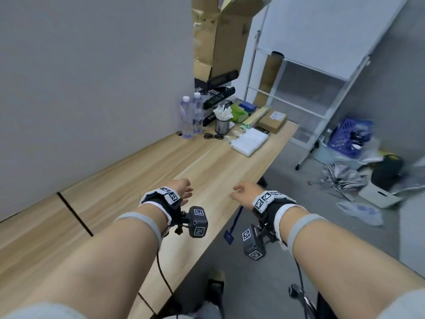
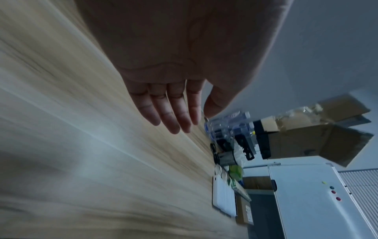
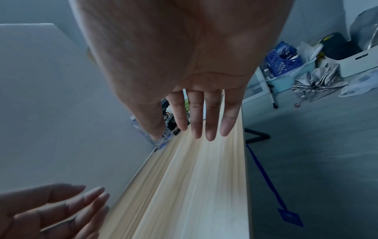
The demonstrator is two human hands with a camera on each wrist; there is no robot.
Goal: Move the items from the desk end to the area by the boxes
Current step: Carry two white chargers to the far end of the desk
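Note:
The items sit bunched at the far end of the wooden desk [image 1: 142, 171]: two clear water bottles [image 1: 190, 116], a mesh cup of white sticks [image 1: 222, 122], white power banks [image 1: 249, 141], a brown parcel [image 1: 272, 122], green and blue packs [image 1: 240, 112]. Behind them stand black file trays [image 1: 218, 93] and an open cardboard box [image 1: 220, 42]. My left hand [image 1: 184, 189] hovers over the near desk, fingers straight and empty [image 2: 174, 113]. My right hand [image 1: 241, 192] floats above the desk's front edge, fingers straight, holding nothing [image 3: 204, 116].
A whiteboard on a wheeled stand [image 1: 322, 65] leans right of the desk end. On the floor at right lie a blue crate [image 1: 347, 137], a folded silver umbrella [image 1: 340, 178], a white bin [image 1: 379, 194] and bags. A blue lanyard [image 1: 233, 224] hangs below the desk edge.

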